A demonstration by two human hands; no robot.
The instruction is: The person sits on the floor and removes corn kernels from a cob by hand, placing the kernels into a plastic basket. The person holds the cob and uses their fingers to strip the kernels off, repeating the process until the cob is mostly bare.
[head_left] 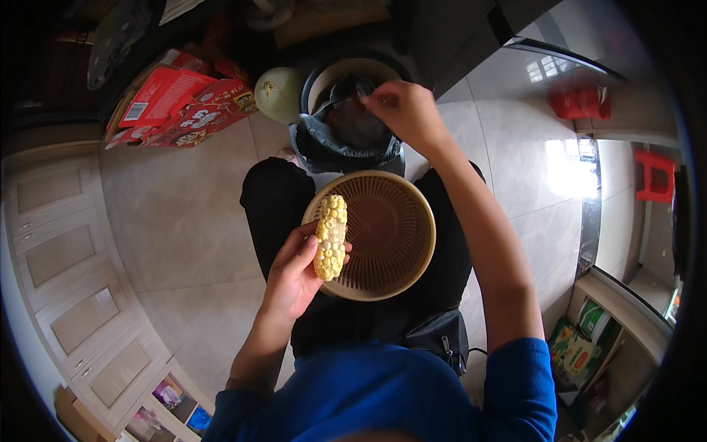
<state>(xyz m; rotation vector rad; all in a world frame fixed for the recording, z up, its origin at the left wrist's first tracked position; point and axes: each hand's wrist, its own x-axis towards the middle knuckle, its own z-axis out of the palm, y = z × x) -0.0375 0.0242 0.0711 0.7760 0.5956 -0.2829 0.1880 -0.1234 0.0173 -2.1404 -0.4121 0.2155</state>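
A cob of corn (331, 237) with pale yellow kernels stands upright in my left hand (292, 269), which is closed round its lower half. Some patches of the cob look bare of kernels. Beneath it, a tan slatted plastic basket (430, 221) rests between my thighs. My right hand (403, 107) is over a bin (315, 81) lined with a dark plastic bag (313, 145). Its fingers are pinched together; whatever they may hold is too small to make out. The contents of the bag are dark and hard to tell.
A pale green round melon (278, 94) sits left of the bin, beside red cardboard boxes (173, 103). Light cabinets (62, 254) line the left wall. At the right are a red stool (654, 175), a red bag (578, 99) and a shelf with packages (578, 350). Tiled floor surrounds me.
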